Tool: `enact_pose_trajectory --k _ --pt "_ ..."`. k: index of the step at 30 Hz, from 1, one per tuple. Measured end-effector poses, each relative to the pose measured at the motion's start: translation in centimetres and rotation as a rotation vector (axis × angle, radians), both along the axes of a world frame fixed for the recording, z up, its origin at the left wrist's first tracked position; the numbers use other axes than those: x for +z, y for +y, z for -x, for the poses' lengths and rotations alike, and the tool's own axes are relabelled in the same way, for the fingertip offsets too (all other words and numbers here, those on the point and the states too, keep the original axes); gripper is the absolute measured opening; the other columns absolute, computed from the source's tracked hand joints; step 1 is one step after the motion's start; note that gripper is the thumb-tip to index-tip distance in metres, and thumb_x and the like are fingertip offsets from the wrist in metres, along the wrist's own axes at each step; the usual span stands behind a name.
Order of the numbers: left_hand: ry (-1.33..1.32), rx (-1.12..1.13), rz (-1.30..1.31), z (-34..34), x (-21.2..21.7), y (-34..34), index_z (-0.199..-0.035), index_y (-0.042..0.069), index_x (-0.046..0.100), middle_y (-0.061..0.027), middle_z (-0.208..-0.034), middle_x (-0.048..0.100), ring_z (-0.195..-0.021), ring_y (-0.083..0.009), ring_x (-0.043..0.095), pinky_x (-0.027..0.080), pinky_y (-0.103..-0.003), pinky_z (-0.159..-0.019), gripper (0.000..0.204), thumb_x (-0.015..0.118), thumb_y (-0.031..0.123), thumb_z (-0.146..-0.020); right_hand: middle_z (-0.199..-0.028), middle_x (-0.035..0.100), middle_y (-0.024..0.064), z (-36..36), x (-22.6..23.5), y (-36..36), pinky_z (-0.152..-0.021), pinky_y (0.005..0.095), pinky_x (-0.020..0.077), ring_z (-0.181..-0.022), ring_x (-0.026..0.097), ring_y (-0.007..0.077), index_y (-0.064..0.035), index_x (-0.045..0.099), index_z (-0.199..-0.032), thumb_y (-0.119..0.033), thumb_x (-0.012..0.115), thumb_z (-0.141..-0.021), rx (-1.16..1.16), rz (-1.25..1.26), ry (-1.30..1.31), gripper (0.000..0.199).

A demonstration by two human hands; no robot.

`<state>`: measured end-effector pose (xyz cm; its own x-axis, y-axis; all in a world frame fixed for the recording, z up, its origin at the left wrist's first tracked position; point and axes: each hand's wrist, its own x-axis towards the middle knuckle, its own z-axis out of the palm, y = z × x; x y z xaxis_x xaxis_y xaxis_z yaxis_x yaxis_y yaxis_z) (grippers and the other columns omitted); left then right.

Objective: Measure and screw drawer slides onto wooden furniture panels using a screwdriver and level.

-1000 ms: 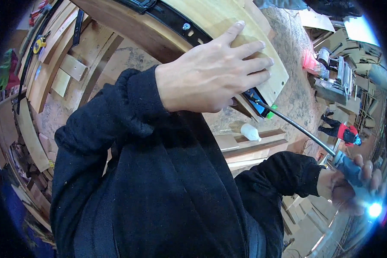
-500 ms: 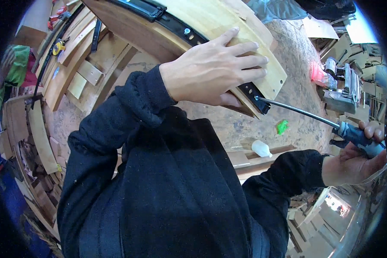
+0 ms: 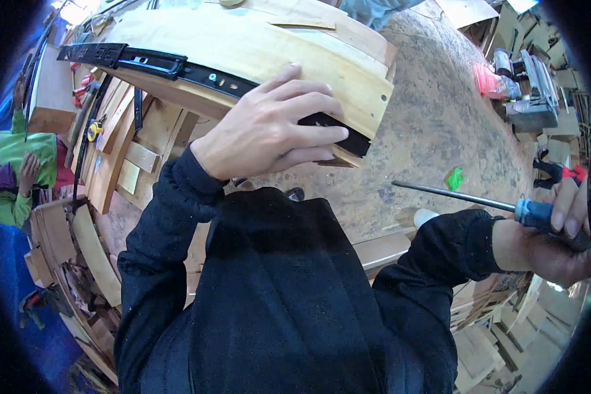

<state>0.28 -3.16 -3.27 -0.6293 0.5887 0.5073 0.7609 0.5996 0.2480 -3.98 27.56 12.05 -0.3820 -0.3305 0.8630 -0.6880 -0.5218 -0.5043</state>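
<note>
The screwdriver (image 3: 523, 211) has come away from the work: half a second ago its tip bore on a screw near the end of the black drawer slide (image 3: 197, 71); now the tip stands apart from the slide, off to its right. The right hand (image 3: 565, 243) is closed around the blue handle, partly cut off by the dark rim of the view. The left hand (image 3: 276, 128) is palm down, fingers loosely spread and slightly bent across the slide and the pale wooden panel (image 3: 243, 46), pressing rather than gripping as far as can be judged; its thumb lies along the near edge. The forefinger, previously over bare wood, now lies over the slide's end. The slide runs along the panel's near edge, ahead of the person. A silver screw (image 3: 212, 77) shows farther left along it. The screw at the end cannot be made out, so its seating is unconfirmed. Assessment: driving at that point appears paused or finished, with the fingertip possibly checking or steadying the spot.
</note>
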Motion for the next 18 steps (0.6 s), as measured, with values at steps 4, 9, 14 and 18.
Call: enact_pose_trajectory --k 4,9,14,18 --pt "0.059 -0.044 -0.033 0.8 -0.8 -0.5 -0.109 0.017 0.076 -0.0061 -0.119 0.069 -0.119 -0.0265 0.063 0.042 -0.055 -0.112 0.032 0.079 0.035 -0.083 -0.093 0.046 0.0100 -0.2 -0.8 1.0 -0.044 0.0319 0.0501 -0.064 0.047 0.0201 -0.0036 0.042 -0.132 -0.038 0.040 -0.109 0.171 0.074 -0.130 0.041" --pt "0.042 -0.021 -0.054 0.6 -0.6 -0.3 -0.106 0.016 0.077 -0.0051 -0.116 0.070 -0.119 -0.0267 0.064 0.043 -0.055 -0.112 0.027 0.080 0.031 -0.083 -0.093 0.046 0.0114 -1.3 -0.9 2.3 -0.046 0.0327 0.0518 -0.064 0.048 0.0208 -0.0033 0.041 -0.132 -0.038 0.041 -0.109 0.137 0.068 -0.120 0.042" --pt "-0.013 -0.041 -0.067 0.8 1.0 -0.1 -0.105 0.012 0.076 -0.0056 -0.113 0.071 -0.116 -0.0272 0.064 0.047 -0.050 -0.108 0.023 0.078 0.022 -0.084 -0.095 0.047 0.0128 -1.6 -1.7 2.1 -0.048 0.0335 0.0544 -0.065 0.051 0.0221 -0.0045 0.038 -0.135 -0.038 0.040 -0.109 0.200 0.140 -0.134 0.042" --pt "-0.100 -0.098 0.090 1.5 3.9 -0.2 -0.106 0.008 0.074 -0.0080 -0.107 0.069 -0.100 -0.0289 0.064 0.052 -0.042 -0.094 0.022 0.072 0.009 -0.084 -0.096 0.048 0.0139 -1.5 -1.8 2.2 -0.049 0.0345 0.0562 -0.066 0.054 0.0234 -0.0054 0.037 -0.136 -0.039 0.039 -0.109 0.245 0.121 -0.124 0.043"
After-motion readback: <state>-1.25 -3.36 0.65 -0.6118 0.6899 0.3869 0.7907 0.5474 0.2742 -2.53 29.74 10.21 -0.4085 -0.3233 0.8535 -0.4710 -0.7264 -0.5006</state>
